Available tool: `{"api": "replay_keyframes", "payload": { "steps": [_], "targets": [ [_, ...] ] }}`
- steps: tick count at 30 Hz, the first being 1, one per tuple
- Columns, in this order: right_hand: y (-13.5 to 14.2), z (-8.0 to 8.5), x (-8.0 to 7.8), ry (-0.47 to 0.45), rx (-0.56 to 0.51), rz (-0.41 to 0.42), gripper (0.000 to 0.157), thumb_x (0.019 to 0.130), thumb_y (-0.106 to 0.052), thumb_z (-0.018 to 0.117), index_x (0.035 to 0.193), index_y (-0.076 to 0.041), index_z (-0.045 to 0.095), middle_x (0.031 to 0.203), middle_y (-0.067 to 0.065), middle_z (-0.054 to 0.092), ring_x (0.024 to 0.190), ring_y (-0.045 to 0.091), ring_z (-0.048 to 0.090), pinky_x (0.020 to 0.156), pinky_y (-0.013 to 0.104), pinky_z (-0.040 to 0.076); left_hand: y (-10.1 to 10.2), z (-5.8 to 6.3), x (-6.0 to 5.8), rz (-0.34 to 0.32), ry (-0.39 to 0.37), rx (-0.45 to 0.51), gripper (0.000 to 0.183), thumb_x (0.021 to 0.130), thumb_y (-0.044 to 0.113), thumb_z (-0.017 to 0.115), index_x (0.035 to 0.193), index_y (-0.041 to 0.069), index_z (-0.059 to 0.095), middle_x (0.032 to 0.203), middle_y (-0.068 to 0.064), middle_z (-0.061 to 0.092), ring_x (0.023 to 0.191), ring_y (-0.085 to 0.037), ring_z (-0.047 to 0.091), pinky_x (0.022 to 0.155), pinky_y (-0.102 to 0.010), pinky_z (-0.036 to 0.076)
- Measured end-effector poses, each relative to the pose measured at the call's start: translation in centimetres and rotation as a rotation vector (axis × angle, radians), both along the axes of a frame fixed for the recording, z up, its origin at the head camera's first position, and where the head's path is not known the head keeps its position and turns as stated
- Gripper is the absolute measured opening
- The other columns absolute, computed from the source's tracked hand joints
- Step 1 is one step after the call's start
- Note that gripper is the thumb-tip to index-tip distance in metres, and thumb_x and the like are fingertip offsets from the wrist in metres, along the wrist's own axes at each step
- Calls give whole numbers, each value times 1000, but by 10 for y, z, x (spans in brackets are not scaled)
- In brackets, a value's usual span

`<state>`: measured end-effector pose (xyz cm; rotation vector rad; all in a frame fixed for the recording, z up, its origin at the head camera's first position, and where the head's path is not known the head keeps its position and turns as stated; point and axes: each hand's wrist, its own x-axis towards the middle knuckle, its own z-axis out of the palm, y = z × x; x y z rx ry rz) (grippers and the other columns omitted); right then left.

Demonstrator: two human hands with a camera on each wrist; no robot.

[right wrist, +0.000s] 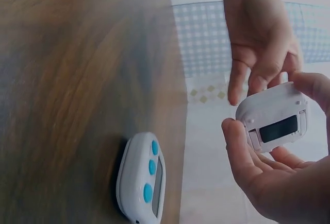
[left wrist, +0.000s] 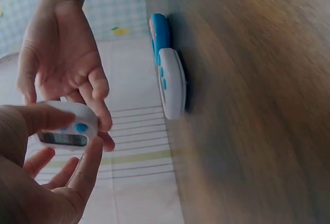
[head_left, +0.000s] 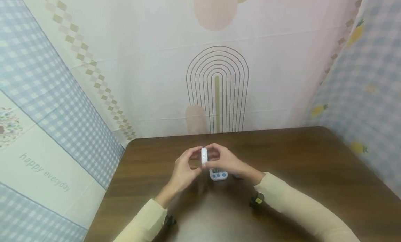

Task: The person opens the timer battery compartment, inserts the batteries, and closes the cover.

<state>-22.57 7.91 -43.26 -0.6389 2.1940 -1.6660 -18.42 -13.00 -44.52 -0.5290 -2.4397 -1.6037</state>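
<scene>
Upright above the table, a small white digital timer (head_left: 204, 155) is held between both hands. Its screen and blue buttons face my left hand (head_left: 183, 169), whose thumb and fingers lie on its front and edge in the left wrist view. My right hand (head_left: 228, 161) grips opposite edges of the timer from the back side. In the right wrist view that back shows a dark strip (right wrist: 279, 129). A second white timer (head_left: 218, 176) with blue buttons lies on the table just beyond the hands. Beside it is a blue timer-like device (left wrist: 161, 31), mostly hidden by my right wrist in the head view.
The brown wooden table (head_left: 150, 186) runs back to a patterned cloth wall (head_left: 156, 78). Checked cloths hang at the left (head_left: 72, 106) and right (head_left: 369, 96). Dark wrist cameras sit under both sleeves (head_left: 142, 221).
</scene>
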Motion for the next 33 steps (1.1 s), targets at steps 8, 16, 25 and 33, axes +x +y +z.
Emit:
{"api": "replay_keyframes", "payload": {
  "steps": [8,16,25,33],
  "targets": [
    [-2,-4,2,-167,-126,84,64,91,-15,82,145,-2,49,137,24,66,110,32,75,101,63,56,-7,-10,2,-57,-51,22,69,85,1,87,146,15,59,140,-14,66,130,-38,63,94,-51,62],
    [-2,-5,0,-82,-7,95,60,91,-24,84,143,-7,59,135,13,71,122,31,70,102,50,59,-14,-13,-2,-63,-77,-11,68,81,-3,88,142,12,61,134,-15,67,126,-39,64,93,-47,63],
    [-6,-7,-11,16,41,106,57,88,-17,87,138,-2,63,129,16,73,111,28,76,94,40,63,-19,-14,-5,-40,-69,-52,64,80,-6,88,137,8,62,129,-15,67,121,-36,66,87,-34,65],
    [-14,-12,-14,147,76,107,55,84,-12,90,133,-6,65,125,16,73,107,23,75,92,35,64,-27,-16,-9,-20,-78,-135,65,78,-7,88,138,4,64,126,-19,66,114,-35,68,83,-27,64]
  ]
}}
